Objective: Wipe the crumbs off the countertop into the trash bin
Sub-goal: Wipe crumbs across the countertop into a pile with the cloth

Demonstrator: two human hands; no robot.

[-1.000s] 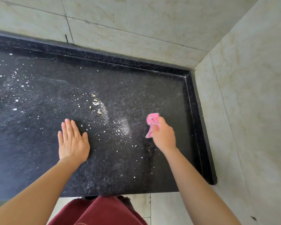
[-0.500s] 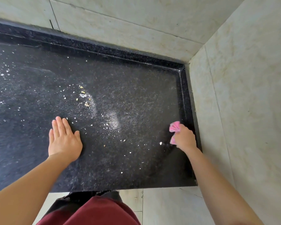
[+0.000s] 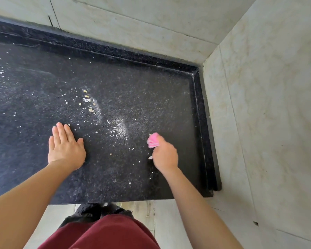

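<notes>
— What is the surface like?

— A black speckled countertop [image 3: 151,97] set in a corner of pale marbled wall tiles [image 3: 269,87], with a raised dark rim along the back and the right side. Below its front edge there is a light floor and a dark red garment [image 3: 104,234] on the person.

— Where are the crumbs?

— The crumbs [image 3: 87,103] lie scattered across the left and middle of the top: a small yellowish cluster up from the left hand, white specks far to the left, and a fine dusty patch between the two hands.

— And the hands?

— The left hand [image 3: 66,150] rests flat, palm down, fingers together and pointing away from the person, grasping nothing. The right hand [image 3: 165,155] is clenched around a pink cloth [image 3: 153,140], slightly blurred.

— How does the cloth sit in that grip?

— It is bunched, and only a wad sticks out past the knuckles on the far, upper-left side of the fist, pointing away from the person toward the dusty patch. The rest is hidden inside the fist. It is down near the countertop, well left of the right rim; I cannot tell if it touches.
</notes>
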